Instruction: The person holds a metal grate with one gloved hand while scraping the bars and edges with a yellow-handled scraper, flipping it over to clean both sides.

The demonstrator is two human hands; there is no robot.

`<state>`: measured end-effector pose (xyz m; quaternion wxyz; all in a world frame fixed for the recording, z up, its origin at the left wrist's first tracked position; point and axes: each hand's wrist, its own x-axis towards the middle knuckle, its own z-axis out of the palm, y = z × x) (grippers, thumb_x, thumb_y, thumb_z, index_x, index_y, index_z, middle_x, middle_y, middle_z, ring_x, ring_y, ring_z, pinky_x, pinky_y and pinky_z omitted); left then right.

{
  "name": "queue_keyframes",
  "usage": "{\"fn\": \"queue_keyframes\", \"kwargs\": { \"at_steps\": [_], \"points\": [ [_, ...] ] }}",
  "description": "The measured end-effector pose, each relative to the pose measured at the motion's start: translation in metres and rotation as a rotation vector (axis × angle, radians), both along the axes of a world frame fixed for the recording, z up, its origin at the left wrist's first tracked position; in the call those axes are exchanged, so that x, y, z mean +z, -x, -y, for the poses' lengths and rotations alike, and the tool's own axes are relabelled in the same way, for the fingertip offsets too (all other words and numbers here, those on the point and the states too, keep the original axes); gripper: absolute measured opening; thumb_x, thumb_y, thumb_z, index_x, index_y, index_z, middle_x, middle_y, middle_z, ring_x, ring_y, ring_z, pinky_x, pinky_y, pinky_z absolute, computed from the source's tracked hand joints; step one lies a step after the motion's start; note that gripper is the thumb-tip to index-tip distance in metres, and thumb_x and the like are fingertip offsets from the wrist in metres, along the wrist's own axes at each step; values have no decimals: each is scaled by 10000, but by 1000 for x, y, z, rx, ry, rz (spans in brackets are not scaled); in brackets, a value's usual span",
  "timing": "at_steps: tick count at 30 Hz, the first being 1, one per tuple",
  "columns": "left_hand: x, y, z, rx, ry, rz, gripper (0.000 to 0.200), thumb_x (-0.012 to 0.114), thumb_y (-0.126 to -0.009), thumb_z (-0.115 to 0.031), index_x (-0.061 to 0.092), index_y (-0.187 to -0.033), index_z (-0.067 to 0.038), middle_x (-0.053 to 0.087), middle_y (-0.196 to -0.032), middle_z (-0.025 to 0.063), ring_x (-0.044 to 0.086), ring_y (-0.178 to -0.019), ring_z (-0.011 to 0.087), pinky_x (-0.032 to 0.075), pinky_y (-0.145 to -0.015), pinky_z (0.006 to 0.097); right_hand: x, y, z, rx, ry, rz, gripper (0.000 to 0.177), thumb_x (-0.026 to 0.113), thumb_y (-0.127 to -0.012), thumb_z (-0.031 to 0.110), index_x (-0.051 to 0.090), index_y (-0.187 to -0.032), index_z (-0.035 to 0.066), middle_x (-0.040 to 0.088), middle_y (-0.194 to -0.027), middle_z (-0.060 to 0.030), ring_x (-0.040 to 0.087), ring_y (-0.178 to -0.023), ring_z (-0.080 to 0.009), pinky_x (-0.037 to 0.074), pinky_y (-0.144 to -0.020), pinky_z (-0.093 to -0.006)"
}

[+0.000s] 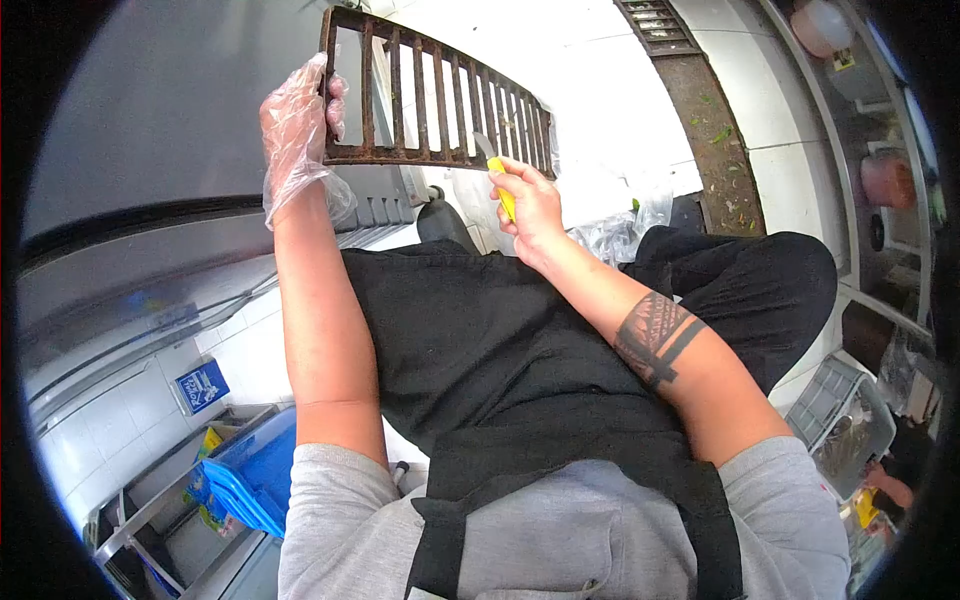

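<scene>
A rusty slotted metal drain grate (410, 156) is held up on a slant over the white floor. My left hand (298, 125), in a clear plastic glove, is closed around its near left end. In my bare right hand (535, 210), the fingers wrap the yellow handle of a small knife (504, 192). Its short curved blade points up and overlaps the lower rail of the grate, by the slots toward the far end.
An open drain channel (715, 150) with leaf bits runs along the floor, another grate (658, 25) at its top. Clear plastic bags (625, 235) lie by my knee. A grey panel (180, 110) stands left, shelving (885, 250) and a crate (835, 400) right. Another person's hand (888, 485) shows lower right.
</scene>
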<state>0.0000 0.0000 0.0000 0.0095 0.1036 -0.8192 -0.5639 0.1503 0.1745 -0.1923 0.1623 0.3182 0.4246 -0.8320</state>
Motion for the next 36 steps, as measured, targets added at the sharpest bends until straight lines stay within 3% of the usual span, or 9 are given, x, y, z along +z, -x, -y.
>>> {"fn": "queue_keyframes", "kwargs": {
  "at_steps": [3, 5, 6, 9, 11, 13, 28, 30, 36],
  "points": [
    [7, -8, 3, -29, -24, -11, 244, 682, -1010, -259, 716, -962, -22, 660, -737, 39, 523, -513, 93, 435, -462, 267, 0, -5, 0, -38, -116, -66, 425, 803, -891, 210, 730, -1301, 129, 773, -1151, -144, 749, -983, -287, 576, -852, -329],
    [12, -11, -3, -27, -17, -60, 245, 678, -1010, -260, 715, -963, -23, 663, -742, 37, 523, -518, 88, 433, -463, 264, -9, 2, -25, 130, -785, -437, 409, 808, -864, 222, 751, -1253, 106, 772, -1148, -155, 753, -1019, -269, 574, -896, -351],
    [6, -15, -6, -22, -40, -44, 245, 678, -1010, -260, 715, -963, -23, 663, -742, 37, 523, -518, 88, 433, -463, 264, -1, -3, -44, 205, -933, -441, 419, 806, -847, 253, 756, -1239, 112, 762, -1168, -159, 750, -1048, -277, 571, -927, -379],
    [7, -18, -5, -24, -43, -46, 250, 676, -1008, -265, 716, -968, -22, 667, -746, 39, 526, -521, 87, 437, -465, 262, 35, 11, -68, 340, -1138, -572, 426, 805, -865, 244, 752, -1263, 101, 763, -1196, -158, 750, -1063, -244, 559, -943, -333],
    [10, -20, -9, -5, 2, 9, 255, 678, -1004, -270, 715, -971, -20, 669, -745, 40, 529, -524, 86, 443, -468, 261, 54, 23, -71, 397, -1160, -603, 407, 783, -855, 270, 769, -1232, 116, 763, -1160, -161, 748, -1051, -291, 568, -935, -361],
    [10, -19, -9, -6, 16, -17, 260, 683, -1000, -275, 715, -978, -19, 671, -743, 42, 531, -524, 85, 445, -470, 259, 75, 37, -65, 647, -1346, -655, 388, 766, -842, 276, 785, -1210, 154, 773, -1100, -154, 749, -1003, -307, 575, -918, -390],
    [-2, -9, 0, -24, -83, -42, 256, 690, -1001, -272, 713, -948, -23, 671, -741, 37, 528, -523, 85, 435, -468, 252, 60, 64, -79, 735, -1236, -772, 363, 753, -837, 284, 801, -1188, 207, 779, -1110, -109, 736, -1036, -299, 567, -940, -400],
    [-2, -8, -1, -15, -29, -4, 258, 668, -1021, -296, 731, -1050, -48, 658, -771, -2, 505, -556, 54, 388, -490, 222, 59, 70, -80, 735, -1239, -794, 360, 755, -832, 282, 804, -1182, 211, 781, -1101, -112, 738, -1024, -298, 569, -931, -398],
    [3, -14, -7, -16, -5, -15, 271, 660, -1029, -309, 740, -1075, -55, 659, -769, -4, 497, -539, 48, 380, -482, 213, 57, 75, -85, 745, -1215, -852, 366, 770, -810, 267, 811, -1170, 214, 786, -1092, -109, 746, -996, -292, 573, -917, -383]
  ]
}}
